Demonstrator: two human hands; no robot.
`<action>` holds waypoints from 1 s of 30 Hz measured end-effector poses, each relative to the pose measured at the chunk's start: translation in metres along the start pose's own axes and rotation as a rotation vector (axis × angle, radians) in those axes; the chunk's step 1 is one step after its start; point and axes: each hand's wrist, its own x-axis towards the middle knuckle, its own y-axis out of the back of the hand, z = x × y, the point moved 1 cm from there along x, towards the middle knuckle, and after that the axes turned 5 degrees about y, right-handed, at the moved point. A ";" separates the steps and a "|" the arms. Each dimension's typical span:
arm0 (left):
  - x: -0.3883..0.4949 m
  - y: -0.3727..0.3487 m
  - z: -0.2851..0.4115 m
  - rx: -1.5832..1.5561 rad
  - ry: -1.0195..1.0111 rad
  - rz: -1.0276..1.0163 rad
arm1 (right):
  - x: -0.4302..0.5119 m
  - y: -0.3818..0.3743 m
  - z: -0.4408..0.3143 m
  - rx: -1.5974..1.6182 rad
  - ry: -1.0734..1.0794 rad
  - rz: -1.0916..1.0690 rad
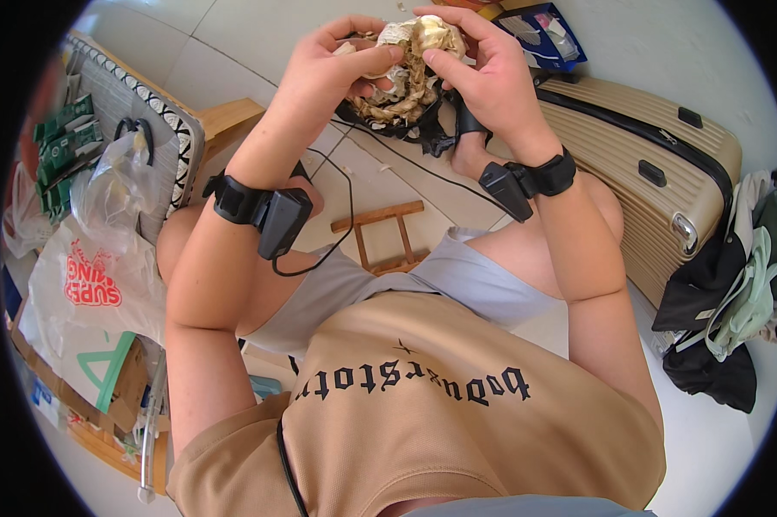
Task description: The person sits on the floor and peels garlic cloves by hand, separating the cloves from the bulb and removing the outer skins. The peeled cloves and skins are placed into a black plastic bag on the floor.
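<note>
A braid of garlic bulbs with dry stems (pixel 401 103) hangs over and lies on a black plastic bag (pixel 430 129) at the top middle. My right hand (pixel 485 61) grips a pale garlic bulb (pixel 439 35) between thumb and fingers, at the braid's upper right. On the other side my left hand (pixel 346 58) pinches the papery garlic at the braid's left edge, with a pale piece (pixel 344 49) showing between its fingers. Both wrists wear black straps with box-shaped devices. The lower part of the bag's contents is hidden.
Beige tiled floor lies below, with a small wooden stool (pixel 392 236) between the legs. A gold ribbed suitcase (pixel 647 136) and a blue bag (pixel 547 35) stand at right. Plastic bags (pixel 98 278) and a cushioned wooden seat (pixel 149 123) are at left. A black cable (pixel 427 168) crosses the floor.
</note>
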 end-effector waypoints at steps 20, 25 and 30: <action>0.000 0.014 0.026 0.156 -0.088 -0.038 | -0.005 0.004 0.003 -0.132 0.051 -0.166; 0.002 0.014 0.025 0.133 -0.093 -0.172 | -0.003 0.008 -0.004 -0.121 -0.023 -0.201; 0.001 0.004 0.027 0.085 -0.082 -0.214 | -0.005 -0.001 -0.013 0.018 -0.018 -0.083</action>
